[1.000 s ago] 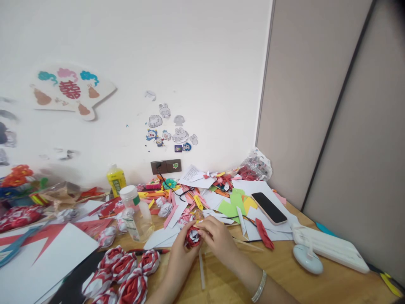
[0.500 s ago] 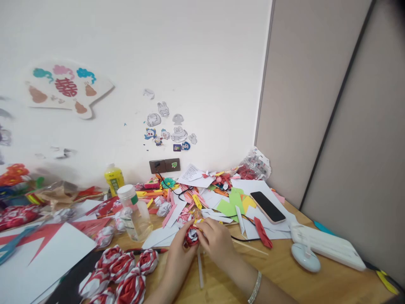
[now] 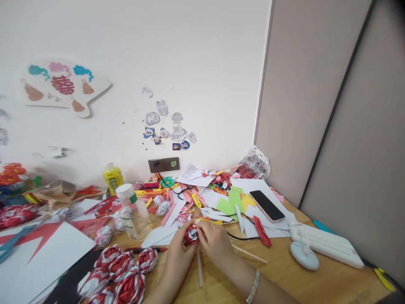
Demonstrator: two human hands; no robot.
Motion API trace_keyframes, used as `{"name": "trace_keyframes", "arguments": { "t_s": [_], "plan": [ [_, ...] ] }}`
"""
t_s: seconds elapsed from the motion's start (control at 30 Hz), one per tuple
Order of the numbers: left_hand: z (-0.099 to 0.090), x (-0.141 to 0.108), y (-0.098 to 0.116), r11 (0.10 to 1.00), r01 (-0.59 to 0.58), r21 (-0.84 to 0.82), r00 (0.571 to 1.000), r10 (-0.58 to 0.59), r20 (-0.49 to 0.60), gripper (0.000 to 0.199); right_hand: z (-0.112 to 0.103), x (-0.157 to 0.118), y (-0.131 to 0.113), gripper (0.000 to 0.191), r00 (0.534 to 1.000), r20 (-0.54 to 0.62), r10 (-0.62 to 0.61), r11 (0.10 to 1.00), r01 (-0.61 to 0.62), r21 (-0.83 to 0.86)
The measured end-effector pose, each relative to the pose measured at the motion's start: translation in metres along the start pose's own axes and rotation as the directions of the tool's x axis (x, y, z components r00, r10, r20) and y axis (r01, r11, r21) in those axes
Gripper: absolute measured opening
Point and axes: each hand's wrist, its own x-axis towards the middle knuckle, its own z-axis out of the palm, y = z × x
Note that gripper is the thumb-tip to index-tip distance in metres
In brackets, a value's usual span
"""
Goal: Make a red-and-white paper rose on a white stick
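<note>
Brown wooden tabletop [image 3: 272, 278] before me, smooth, faintly glossy; held round red-and-white paper rosette [image 3: 191, 236], matt, creased; clear cylindrical plastic jar [image 3: 142, 219], shiny; black rectangular phone screen [image 3: 267, 205], smooth, glossy; silvery band-shaped bracelet [image 3: 253, 287], metallic, glittering.

- You have two hands [image 3: 179, 254] in view.
- You hold one paper rosette [image 3: 191, 237].
- You have six more rosettes [image 3: 122, 267] grouped beside your left forearm.
- You have one phone [image 3: 267, 205], one white-lidded jar [image 3: 136, 219], one yellow bottle [image 3: 112, 178], one bracelet [image 3: 253, 287].

bare forearms [image 3: 238, 270], silvery bracelet [image 3: 253, 287] on rt
</note>
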Motion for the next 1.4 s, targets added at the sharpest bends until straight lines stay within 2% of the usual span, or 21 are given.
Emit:
{"name": "trace_keyframes", "arguments": {
  "t_s": [0.2, 0.67, 0.93, 1.03, 1.4],
  "plan": [
    [0.0, -0.001, -0.006, 1.0, -0.004, 0.009, 1.0, 0.004, -0.018, 0.047, 0.002, -0.001, 0.004, 0.025, 0.996, 0.035, -0.078, 0.996, 0.079, -0.05],
    [-0.001, -0.001, 0.005, 1.0, -0.01, -0.001, 1.0, 0.01, 0.012, 0.042, 0.004, 0.003, 0.008, 0.017, 0.987, 0.158, -0.022, 0.991, 0.042, -0.126],
    [-0.002, -0.002, -0.001, 0.997, -0.059, 0.055, 0.998, 0.059, 0.002, 0.048, -0.005, 0.005, 0.0, 0.017, 0.999, 0.043, -0.025, 0.989, 0.031, -0.142],
    [-0.002, -0.002, -0.001, 0.997, -0.052, 0.06, 0.999, 0.052, -0.002, 0.048, -0.006, 0.005, -0.001, 0.023, 0.998, 0.008, -0.06, 0.987, 0.06, -0.149],
    [-0.003, -0.004, 0.005, 0.99, -0.091, 0.112, 0.995, 0.085, 0.057, 0.047, -0.006, 0.005, -0.002, 0.027, 0.999, -0.025, -0.035, 0.984, 0.03, -0.176]
  ]
}}
